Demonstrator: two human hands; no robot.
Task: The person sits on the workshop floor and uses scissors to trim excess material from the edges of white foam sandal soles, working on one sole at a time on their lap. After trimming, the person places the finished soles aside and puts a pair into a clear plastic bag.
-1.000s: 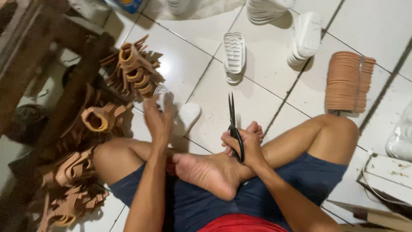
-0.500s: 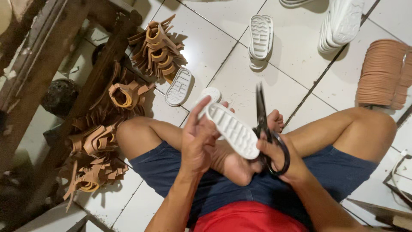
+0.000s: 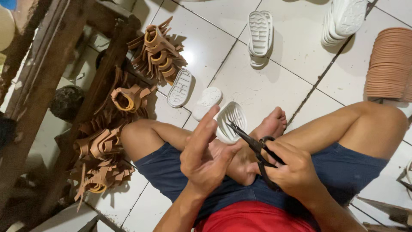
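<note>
My left hand [image 3: 206, 157] is up at centre frame, palm turned toward me, fingers spread and long, pinching a white shoe sole [image 3: 230, 121] between the thumb and fingertips. The sole stands tilted just above the hand, its ribbed tread facing the camera. My right hand [image 3: 296, 172] sits lower right of centre, fist closed through the loops of the black scissors [image 3: 256, 148]; the blades point up-left and their tips touch the sole's lower edge. Both hands hover over my crossed legs in blue shorts, my bare foot [image 3: 272, 124] poking out just right of the sole. On the white tiled floor [image 3: 240, 81] beyond, two more white soles [image 3: 193, 94] lie just upper left of the one I hold. Tan strap pieces [image 3: 156, 51] pile up along the left, against the dark wooden frame [image 3: 56, 86]. A stack of tan discs [image 3: 390, 62] sits upper right. Bare tile opens above my foot.
</note>
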